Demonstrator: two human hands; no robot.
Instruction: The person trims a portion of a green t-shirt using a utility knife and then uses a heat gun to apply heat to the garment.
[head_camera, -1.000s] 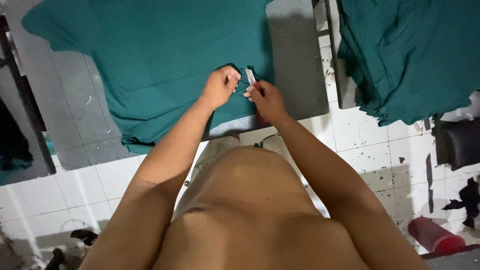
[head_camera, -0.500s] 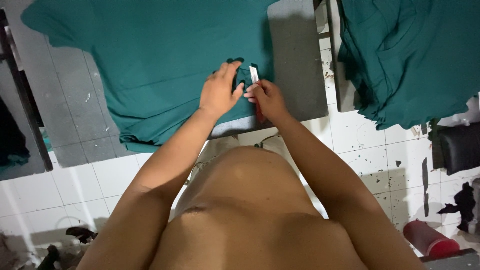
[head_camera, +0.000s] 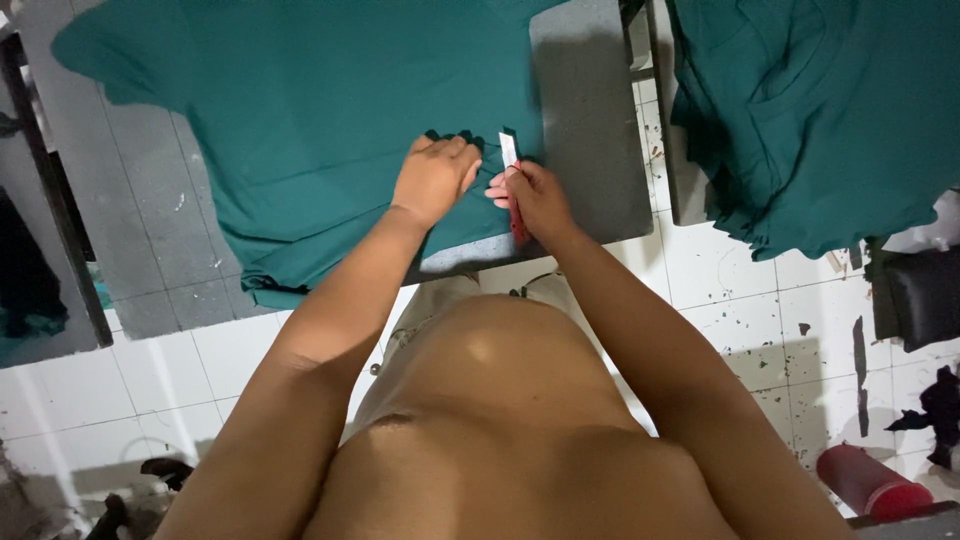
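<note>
A teal garment (head_camera: 300, 110) lies spread over a grey board (head_camera: 590, 120). My left hand (head_camera: 435, 178) rests curled on the cloth near its lower right edge, pinching the fabric. Just right of it, my right hand (head_camera: 532, 195) grips a small cutter (head_camera: 512, 180) with a red handle and a pale blade end pointing up at the cloth edge. The two hands are almost touching.
A stack of folded teal garments (head_camera: 810, 110) sits on a second surface at the right. Below is a white tiled floor (head_camera: 750, 310) with dark specks. A red cylinder (head_camera: 865, 485) lies at the lower right, dark objects (head_camera: 920, 295) beside it.
Both hands have shifted slightly down and left along the cloth edge. The left hand has curled tighter onto the fabric; the cutter stays in the right hand.
</note>
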